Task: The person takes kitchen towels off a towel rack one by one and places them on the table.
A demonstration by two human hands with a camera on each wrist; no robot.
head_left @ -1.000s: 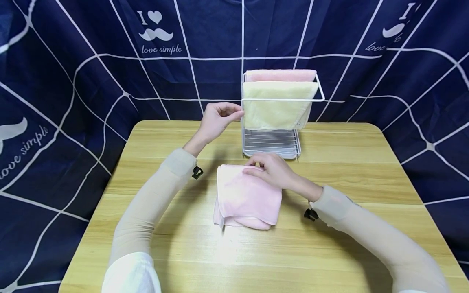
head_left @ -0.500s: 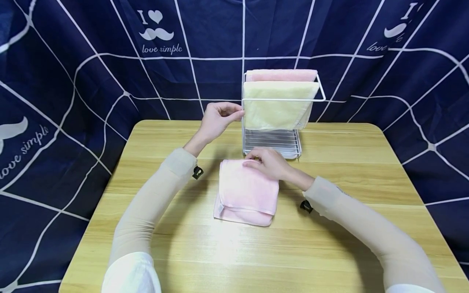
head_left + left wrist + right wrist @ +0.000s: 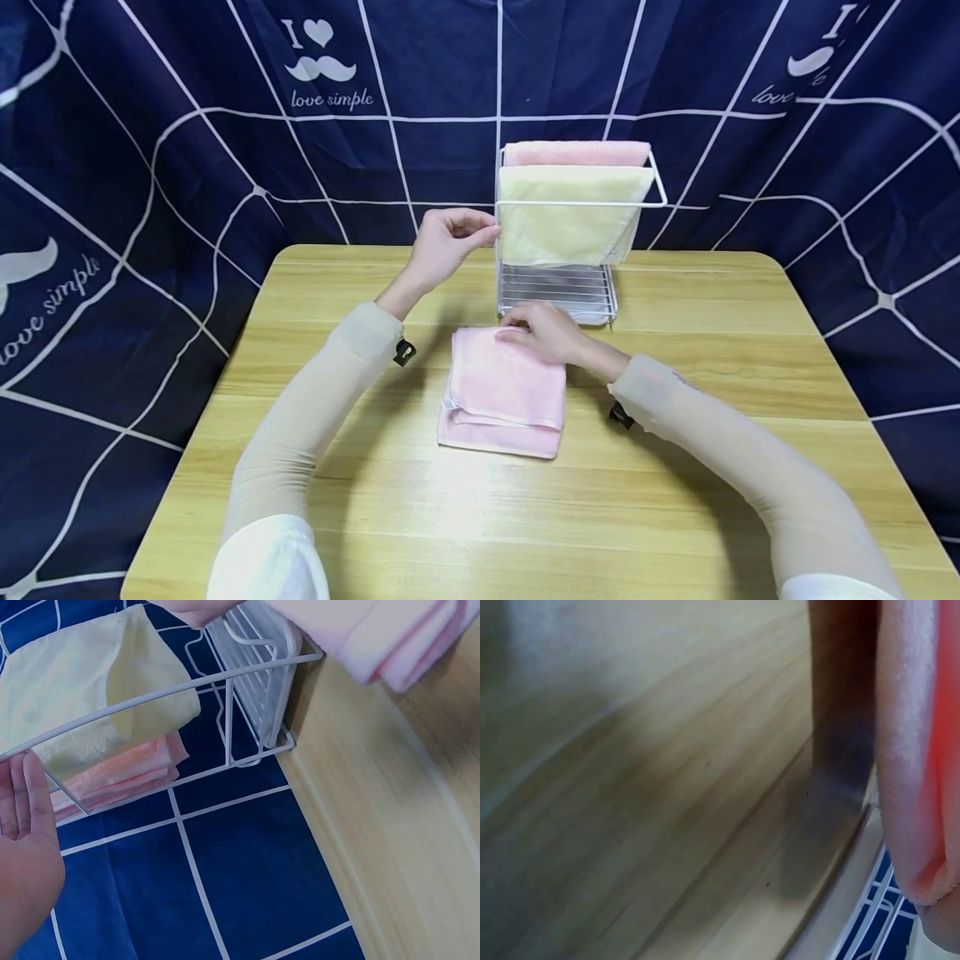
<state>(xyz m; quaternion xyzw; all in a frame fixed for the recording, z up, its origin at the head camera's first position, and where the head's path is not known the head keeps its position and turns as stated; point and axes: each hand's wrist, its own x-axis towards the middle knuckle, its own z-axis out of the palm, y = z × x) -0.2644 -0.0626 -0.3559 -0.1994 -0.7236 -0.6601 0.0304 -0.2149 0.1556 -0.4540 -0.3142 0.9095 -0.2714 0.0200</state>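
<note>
My left hand [image 3: 442, 248] grips the left upright of a white wire towel rack [image 3: 581, 204]. In the left wrist view its fingers [image 3: 22, 799] meet the rack's white rod. With my right hand [image 3: 551, 333] I pinch the far edge of a folded pink towel [image 3: 506, 379] in front of the rack. The thumb lies on the upper face; the other fingertips are hidden behind the edge. In the right wrist view the folded towel edge [image 3: 907, 750] hangs at the right. Over the rack's bars hang a pale yellow towel [image 3: 570, 237] and, behind it, another pink towel [image 3: 577, 153].
A grey wire-topped tray [image 3: 557, 287] forms the rack's base, just beyond my right hand. The rack stands near the far edge of a light wooden table [image 3: 712, 333]. A dark blue patterned curtain [image 3: 442, 75] hangs behind and at both sides.
My right hand has moved slightly away from me and to the left, drawing the pink towel's upper fold toward the rack; more of its lower layer shows. My left hand has stayed still.
</note>
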